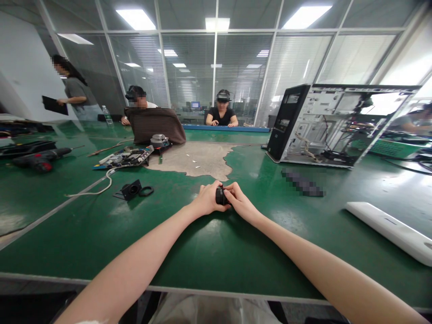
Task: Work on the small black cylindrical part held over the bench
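Note:
Both hands meet over the green tabletop (202, 252), around a small black cylindrical part (220, 196) that looks like a lens. My left hand (206, 198) is wrapped round it from the left, thumb below and fingers over the top. From the right, my right hand (239, 198) has its fingertips pressed against the part's side. Fingers cover much of the part, so its exact shape is hidden. To the left lie a black square bracket with a round opening (131, 190) and a black ring (146, 191), apart from both hands.
An open computer case (313, 130) stands right, with a blurred dark object (303, 182) before it and a long white device (388, 229) nearer. Left are a circuit board (124, 157), a white cable (108, 180) and a drill (42, 159). Several people are around the table.

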{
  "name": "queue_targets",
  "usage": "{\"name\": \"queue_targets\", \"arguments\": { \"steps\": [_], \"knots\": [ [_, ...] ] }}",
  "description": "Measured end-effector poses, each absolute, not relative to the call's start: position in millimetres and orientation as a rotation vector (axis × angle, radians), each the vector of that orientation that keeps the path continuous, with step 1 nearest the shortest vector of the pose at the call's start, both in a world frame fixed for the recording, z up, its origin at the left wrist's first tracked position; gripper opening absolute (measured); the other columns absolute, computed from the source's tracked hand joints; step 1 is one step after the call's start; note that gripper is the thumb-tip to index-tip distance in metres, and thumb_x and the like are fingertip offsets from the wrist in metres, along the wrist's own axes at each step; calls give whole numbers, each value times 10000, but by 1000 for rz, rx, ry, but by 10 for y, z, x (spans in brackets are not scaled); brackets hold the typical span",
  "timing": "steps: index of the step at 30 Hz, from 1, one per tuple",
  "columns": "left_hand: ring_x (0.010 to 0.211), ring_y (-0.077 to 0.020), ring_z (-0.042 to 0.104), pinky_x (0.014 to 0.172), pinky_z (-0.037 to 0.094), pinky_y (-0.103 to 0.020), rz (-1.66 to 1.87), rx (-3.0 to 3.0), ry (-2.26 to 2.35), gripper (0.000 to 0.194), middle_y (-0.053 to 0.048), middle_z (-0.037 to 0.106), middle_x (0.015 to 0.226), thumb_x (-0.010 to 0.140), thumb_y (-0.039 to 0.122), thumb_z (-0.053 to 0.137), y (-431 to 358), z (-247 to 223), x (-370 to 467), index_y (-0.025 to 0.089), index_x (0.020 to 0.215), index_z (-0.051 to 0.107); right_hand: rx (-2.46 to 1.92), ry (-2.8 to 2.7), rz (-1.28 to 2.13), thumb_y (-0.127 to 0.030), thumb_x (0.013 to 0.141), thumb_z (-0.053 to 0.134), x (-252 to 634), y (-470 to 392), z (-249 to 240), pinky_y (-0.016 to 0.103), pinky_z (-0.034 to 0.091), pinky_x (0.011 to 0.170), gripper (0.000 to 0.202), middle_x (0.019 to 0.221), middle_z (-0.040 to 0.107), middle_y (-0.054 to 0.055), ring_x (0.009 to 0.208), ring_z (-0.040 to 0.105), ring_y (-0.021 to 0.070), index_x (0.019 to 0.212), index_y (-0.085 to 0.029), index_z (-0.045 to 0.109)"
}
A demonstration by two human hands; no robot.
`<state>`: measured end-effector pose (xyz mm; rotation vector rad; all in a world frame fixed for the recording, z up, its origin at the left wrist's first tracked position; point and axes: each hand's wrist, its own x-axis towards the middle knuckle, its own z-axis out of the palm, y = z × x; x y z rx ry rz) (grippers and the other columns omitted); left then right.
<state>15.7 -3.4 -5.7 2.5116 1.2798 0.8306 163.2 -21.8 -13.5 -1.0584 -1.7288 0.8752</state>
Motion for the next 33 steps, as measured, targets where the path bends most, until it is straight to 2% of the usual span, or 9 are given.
{"name": "queue_targets", "arguments": {
  "steps": [4, 11, 17, 22, 29, 33],
  "knots": [
    [811, -216, 536, 768, 321, -339, 832, 2514, 1278, 592, -12, 558, 887, 521, 514, 617, -33, -59, 158, 212, 982, 404, -1061, -1751, 917, -344, 788, 411, 1629, -215, -108, 270, 387, 703, 160, 754, 491, -13, 722, 471, 116, 813, -186, 422],
    [793, -211, 544, 756, 325, -332, 817, 2519, 1284, 550, 3, 562, 862, 532, 438, 629, -24, -71, 156, 218, 983, 402, -883, -1837, 1007, -299, 788, 441, 1687, -300, -78, 266, 413, 690, 150, 835, 515, -3, 754, 498, 112, 895, -206, 391],
    [811, -217, 542, 766, 326, -339, 839, 2520, 1290, 580, -7, 565, 889, 527, 484, 624, -17, -80, 164, 215, 986, 393, -962, -1749, 942, -324, 789, 430, 1641, -232, -87, 265, 409, 689, 132, 737, 503, -24, 709, 497, 105, 817, -197, 408],
    [811, -214, 542, 765, 329, -337, 835, 2519, 1278, 580, -10, 563, 895, 532, 518, 607, -18, -70, 162, 218, 982, 398, -1006, -1739, 1005, -324, 770, 453, 1647, -199, -76, 283, 408, 744, 172, 821, 536, 4, 784, 511, 118, 863, -181, 433],
    [799, -210, 548, 768, 325, -333, 793, 2499, 1311, 557, 5, 566, 874, 536, 448, 625, -39, -48, 164, 221, 989, 396, -936, -1830, 1013, -324, 774, 454, 1690, -286, -84, 259, 424, 650, 196, 776, 564, -14, 675, 525, 103, 925, -209, 402],
    [815, -214, 546, 772, 321, -332, 806, 2492, 1309, 555, 1, 564, 892, 532, 454, 629, -51, -36, 169, 220, 980, 400, -995, -1773, 960, -341, 781, 435, 1678, -266, -104, 258, 417, 658, 182, 740, 566, -19, 677, 526, 105, 906, -210, 429]
  ]
}}
